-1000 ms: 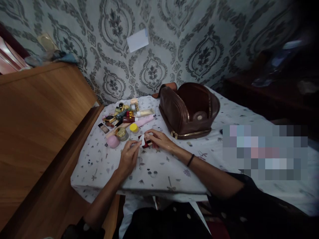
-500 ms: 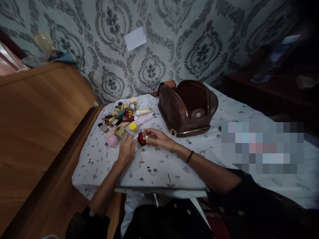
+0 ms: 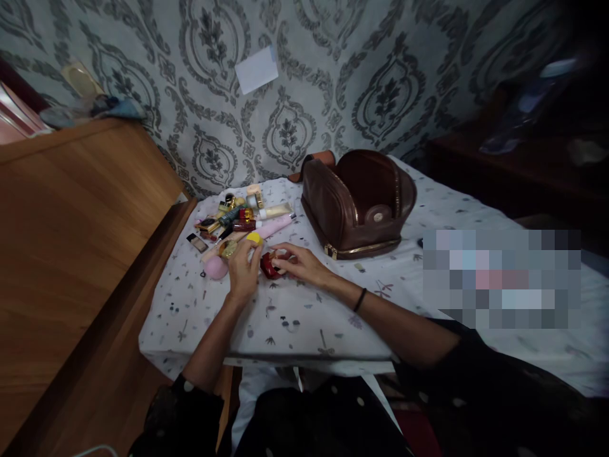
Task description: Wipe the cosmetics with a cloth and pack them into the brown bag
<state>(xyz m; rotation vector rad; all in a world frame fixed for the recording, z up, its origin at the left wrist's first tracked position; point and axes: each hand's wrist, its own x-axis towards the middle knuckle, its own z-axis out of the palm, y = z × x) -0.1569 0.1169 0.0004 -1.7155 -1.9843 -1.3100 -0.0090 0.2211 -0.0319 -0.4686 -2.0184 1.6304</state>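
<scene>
My left hand has its fingers and thumb bent around the near side of a small jar with a yellow lid. My right hand grips a small shiny red bottle with a gold-coloured part, low over the cloth; the fingers cover some of it. Left of my left hand lie a pink egg-shaped makeup sponge and a round gold-toned jar. Behind them is a pink tube, with a cream tube beyond it.
A brown leather bag stands unzipped on the patterned white cloth. Several cosmetics, including a dark compact, crowd the back left. A wooden cabinet borders the left side. A clear bottle stands at far right.
My left hand has moved forward from beside the red bottle to the yellow-lidded jar. In my right hand the red bottle has tilted slightly, staying in nearly the same place.
</scene>
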